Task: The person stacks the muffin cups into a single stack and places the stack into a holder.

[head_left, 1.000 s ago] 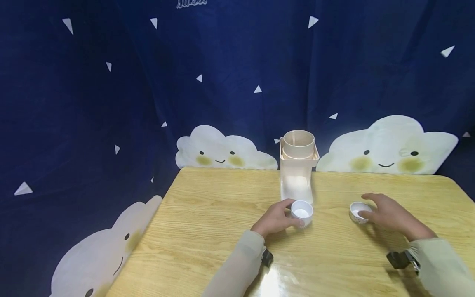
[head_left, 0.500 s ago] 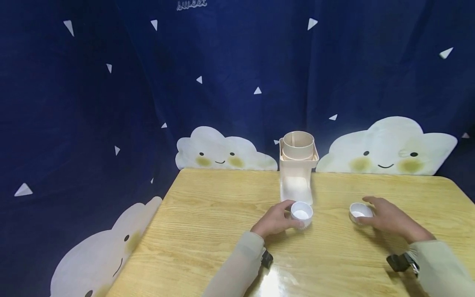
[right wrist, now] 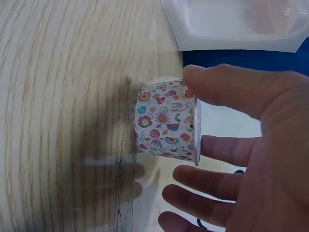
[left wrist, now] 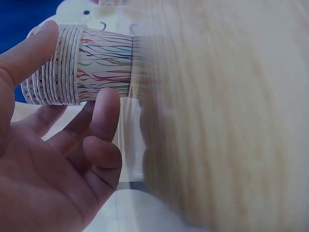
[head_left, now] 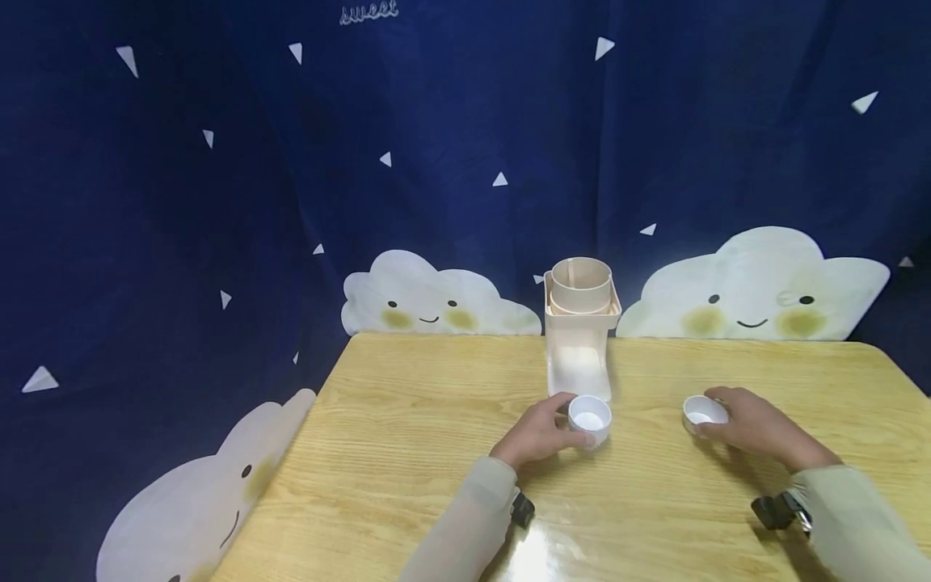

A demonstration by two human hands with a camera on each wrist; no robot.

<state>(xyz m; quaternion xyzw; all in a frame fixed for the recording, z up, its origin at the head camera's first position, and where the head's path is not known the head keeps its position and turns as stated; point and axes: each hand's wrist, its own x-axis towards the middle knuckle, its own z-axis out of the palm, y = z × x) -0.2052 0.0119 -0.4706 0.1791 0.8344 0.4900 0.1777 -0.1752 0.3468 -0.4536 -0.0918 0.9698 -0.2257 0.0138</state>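
Note:
In the head view my left hand (head_left: pixel 541 432) holds a stack of white paper cups (head_left: pixel 590 415) upright on the table. The left wrist view shows the stack's many nested rims and the lowest cup's wavy coloured lines (left wrist: pixel 106 63); thumb and fingers lie round it. To the right, my right hand (head_left: pixel 760 424) pinches a single small paper cup (head_left: pixel 705 411) at its rim. Its flower print (right wrist: pixel 166 121) shows in the right wrist view, with the thumb on the near side and the index finger behind the rim. The other fingers are spread off the cup.
A cream cup holder (head_left: pixel 578 347), with a round tube on top and a tray-like base, stands at the table's back, just behind the stack. A blue curtain (head_left: pixel 465 121) with cloud figures hangs behind the wooden table (head_left: pixel 407 436).
The right hand's fingers have closed in on the single cup's rim. My left hand stays on the stack. The whole head view has shifted slightly.

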